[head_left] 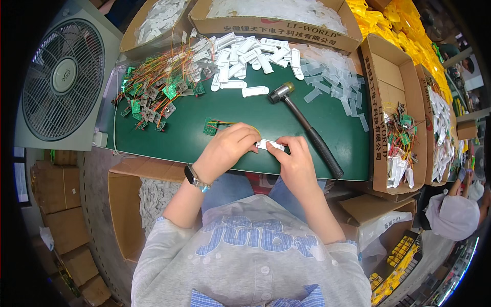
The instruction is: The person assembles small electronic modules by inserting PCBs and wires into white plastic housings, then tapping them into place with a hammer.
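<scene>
The white plastic casing (264, 144) lies at the near side of the green-topped bench (225, 108), between the person's two hands. The right hand (294, 153) pinches its right end, thumb on the face and forefinger along the far edge. The left hand (236, 143) has its fingers bunched at the left end; whether they grip the casing or the wires cannot be told. A green circuit board (210, 126) lies just left of that hand, thin coloured wires (227, 123) leading from it towards the fingers. Beyond, to the right, a black-handled mallet (306, 125) rests aslant. Along the far side lie a tangle of wired circuit boards (153, 97), a heap of white casings (248, 55) and scattered translucent strips (335, 77), with an open cardboard box (391, 77) at the right
</scene>
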Motion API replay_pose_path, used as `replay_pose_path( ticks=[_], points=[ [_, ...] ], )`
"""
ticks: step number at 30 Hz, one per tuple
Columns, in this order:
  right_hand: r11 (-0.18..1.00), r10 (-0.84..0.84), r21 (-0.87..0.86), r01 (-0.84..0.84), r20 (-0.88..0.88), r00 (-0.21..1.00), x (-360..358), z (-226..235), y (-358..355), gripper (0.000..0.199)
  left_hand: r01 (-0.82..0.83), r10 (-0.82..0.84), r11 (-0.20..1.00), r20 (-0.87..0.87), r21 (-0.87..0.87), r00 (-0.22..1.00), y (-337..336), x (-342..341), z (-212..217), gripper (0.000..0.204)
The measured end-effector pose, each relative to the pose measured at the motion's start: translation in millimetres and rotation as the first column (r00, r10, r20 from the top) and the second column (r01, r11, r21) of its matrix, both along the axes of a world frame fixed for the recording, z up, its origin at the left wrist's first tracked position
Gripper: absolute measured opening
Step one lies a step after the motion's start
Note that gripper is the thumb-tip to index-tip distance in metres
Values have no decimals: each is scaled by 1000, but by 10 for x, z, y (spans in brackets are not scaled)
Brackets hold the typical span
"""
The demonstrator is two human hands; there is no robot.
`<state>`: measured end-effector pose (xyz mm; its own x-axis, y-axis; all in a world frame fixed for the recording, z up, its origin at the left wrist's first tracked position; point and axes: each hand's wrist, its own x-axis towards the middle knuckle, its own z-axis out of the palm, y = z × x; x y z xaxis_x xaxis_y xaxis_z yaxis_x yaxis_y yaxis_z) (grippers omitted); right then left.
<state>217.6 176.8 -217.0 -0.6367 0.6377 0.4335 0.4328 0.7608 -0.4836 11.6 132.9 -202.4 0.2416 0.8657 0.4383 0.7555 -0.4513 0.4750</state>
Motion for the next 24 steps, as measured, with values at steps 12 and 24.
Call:
replay_pose_path(
  ticks=[12, 24],
  points=[
    [1000, -2, -3, 2, 6, 1000, -12, 7, -13, 36, 92, -71, 983, 134, -156, 988, 101, -105, -63, 32],
    [1000, -1, -3, 1, 7, 1000, 5, -7, -11, 34, 103, -87, 990, 152, -101, 984, 74, -61, -119, 45]
  ],
)
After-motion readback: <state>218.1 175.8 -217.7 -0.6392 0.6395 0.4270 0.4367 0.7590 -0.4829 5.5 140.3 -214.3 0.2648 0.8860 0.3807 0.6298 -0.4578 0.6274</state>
